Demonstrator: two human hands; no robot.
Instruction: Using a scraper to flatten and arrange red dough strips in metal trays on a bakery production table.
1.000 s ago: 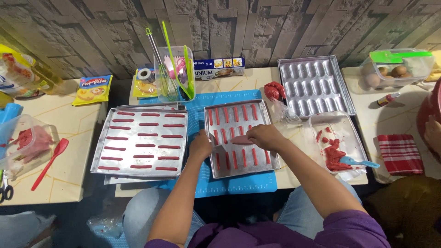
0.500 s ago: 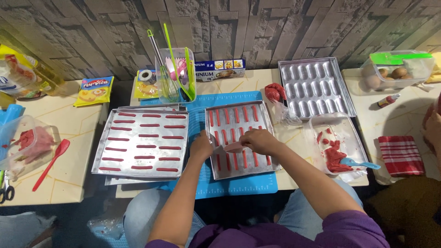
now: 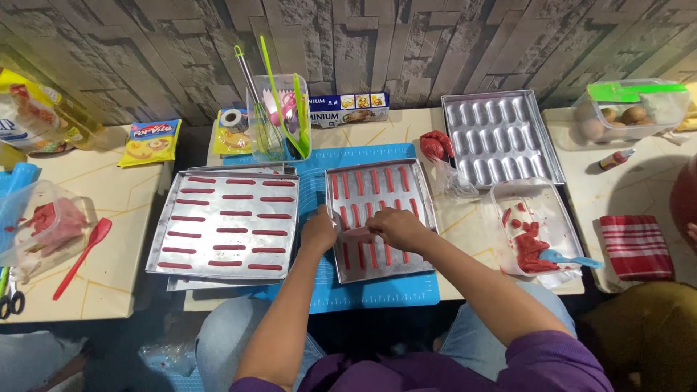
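A grooved metal tray (image 3: 415, 218) lies on a blue mat (image 3: 377, 294) in front of me, with red batter strips in its grooves. Both hands are over its lower left part. My left hand (image 3: 319, 231) is at the tray's left edge with curled fingers. My right hand (image 3: 396, 229) is just to its right. A small pale pink piece (image 3: 356, 234) lies between them, held at its ends by both hands; what it is I cannot tell. A second tray (image 3: 163, 239) with rows of red strips lies to the left.
An empty grooved tray (image 3: 501, 138) and a red piping bag (image 3: 435, 145) lie at the back right. A clear tub (image 3: 508, 250) holds red batter and a blue spatula (image 3: 570, 258). A utensil holder (image 3: 279, 120), a striped cloth (image 3: 635, 247) and an egg box (image 3: 632, 109) stand around.
My right hand has moved left and a little nearer me across the middle tray, closing up to my left hand. The left hand has stayed at the tray's left edge.
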